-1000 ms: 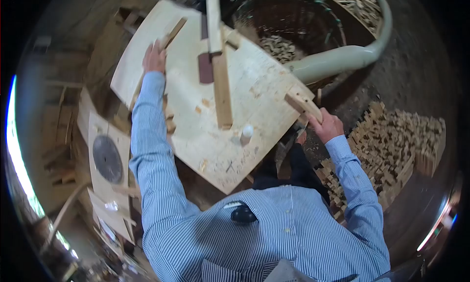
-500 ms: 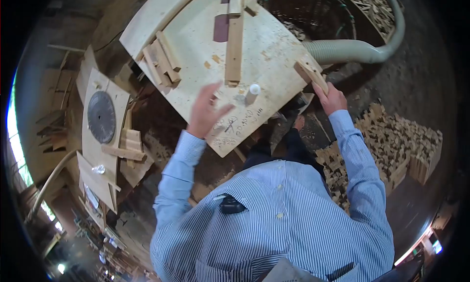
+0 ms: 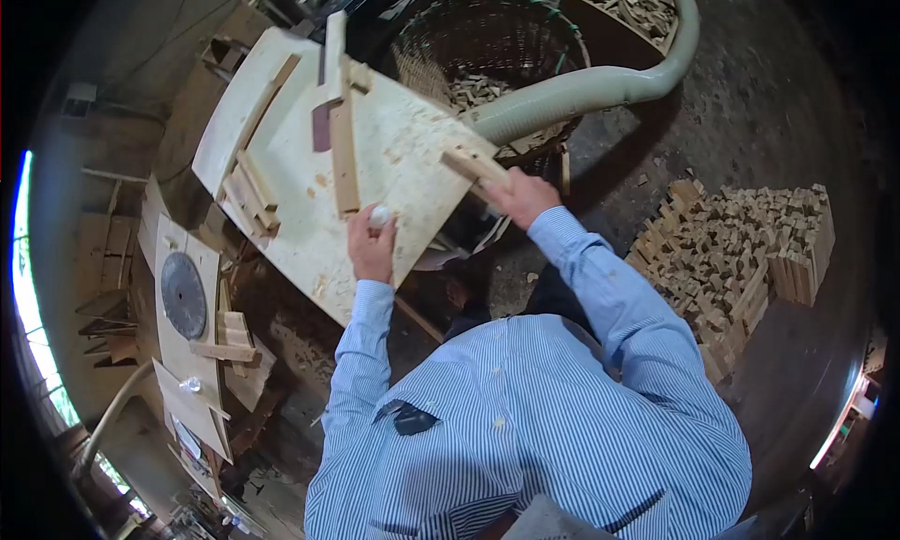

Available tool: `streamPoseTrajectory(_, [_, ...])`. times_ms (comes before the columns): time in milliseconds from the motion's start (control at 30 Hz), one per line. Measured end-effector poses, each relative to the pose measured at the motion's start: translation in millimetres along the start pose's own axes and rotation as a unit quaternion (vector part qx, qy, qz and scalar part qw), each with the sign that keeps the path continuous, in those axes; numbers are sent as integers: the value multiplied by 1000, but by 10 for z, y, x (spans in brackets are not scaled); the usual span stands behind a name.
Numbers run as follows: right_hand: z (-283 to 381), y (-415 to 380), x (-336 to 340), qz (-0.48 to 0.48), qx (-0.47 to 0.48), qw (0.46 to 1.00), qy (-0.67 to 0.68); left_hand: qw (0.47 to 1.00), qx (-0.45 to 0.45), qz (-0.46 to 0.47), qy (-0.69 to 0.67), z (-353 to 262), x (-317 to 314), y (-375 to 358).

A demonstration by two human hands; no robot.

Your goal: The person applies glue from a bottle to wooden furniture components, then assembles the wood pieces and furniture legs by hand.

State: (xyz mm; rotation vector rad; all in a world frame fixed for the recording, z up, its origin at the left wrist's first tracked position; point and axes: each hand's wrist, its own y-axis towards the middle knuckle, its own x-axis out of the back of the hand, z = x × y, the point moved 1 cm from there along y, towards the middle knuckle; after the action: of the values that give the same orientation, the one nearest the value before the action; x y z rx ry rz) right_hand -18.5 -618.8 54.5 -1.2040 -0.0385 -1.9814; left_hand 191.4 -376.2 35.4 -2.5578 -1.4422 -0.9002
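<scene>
I see L hand (image 3: 372,245) w/ fingers closed round a white-topped bottle (image 3: 380,216) by the board's (image 3: 417,179) near edge. R hand (image 3: 523,198) is gripping a wood block (image 3: 473,165) at the R corner, can't tell if it's fixed tho. Few sticks (image 3: 251,195) along the L edge.

Circular saw blade (image 3: 184,295) on board (image 3: 172,234); ribbed hose (image 3: 600,87) before wicker basket (image 3: 483,36).

Your left hand (image 3: 373,246) partly hides a white item (image 3: 379,217) too small to identify, your right hand (image 3: 525,199) covers the near end of the wooden block (image 3: 474,165), the pale hose (image 3: 586,91) blocks part of the basket (image 3: 539,38), and your view's top edge crops the scrap crate (image 3: 605,34).
</scene>
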Motion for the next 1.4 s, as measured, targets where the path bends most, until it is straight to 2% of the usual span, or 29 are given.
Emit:
streamPoseTrajectory(33, [-30,23,4,11,9,1000,12,999,10,-19,-29,21,-40,-10])
streamPoseTrajectory(167, [-120,109,142,110,38,988,101,985,149,-88,-14,-322,-134,-229])
streamPoseTrajectory(300, [-286,177,110,174,72,966,175,978,147,-141,31,-719,-351,-542])
streamPoseTrajectory(400, [-331,228,106,204,97,952,204,977,154,-148,9,-1010,-531,-818])
streamPoseTrajectory(533, [-364,259,43,200,123,953,193,979,155,-132,0,-1446,-798,-1079])
streamPoseTrajectory(600, [-385,243,31,174,128,949,229,980,163,-114,-28,-1590,-926,-1155])
streamPoseTrajectory(733, [-377,221,132,227,108,952,174,970,157,-122,-138,-1661,-1246,-1159])
streamPoseTrajectory(900, [-375,301,107,208,149,960,113,981,137,-104,-90,-1719,-1498,-1056])
streamPoseTrajectory(1000, [-373,341,113,245,142,951,121,978,140,-115,-101,-1897,-1584,-1063])
streamPoseTrajectory(1133, [-438,336,107,208,173,954,133,985,134,-101,-48,-2125,-1753,-1119])
streamPoseTrajectory(1167, [-521,389,-23,215,180,950,138,982,139,-109,-64,-2200,-1822,-1129])
streamPoseTrajectory(1233, [-580,364,300,303,177,929,114,982,135,-130,-27,-2359,-1942,-1175])
streamPoseTrajectory(1267, [-738,368,322,322,218,911,135,976,152,-150,-44,-2428,-2022,-1223])
streamPoseTrajectory(1300, [-900,339,356,300,240,916,113,975,156,-151,-40,-2489,-2106,-1260])
streamPoseTrajectory(1367, [-1306,322,475,241,356,887,167,964,196,-177,-32,-2610,-2269,-1345])
streamPoseTrajectory(1400, [-1411,332,726,291,364,869,163,963,208,-172,-28,-2659,-2357,-1374])
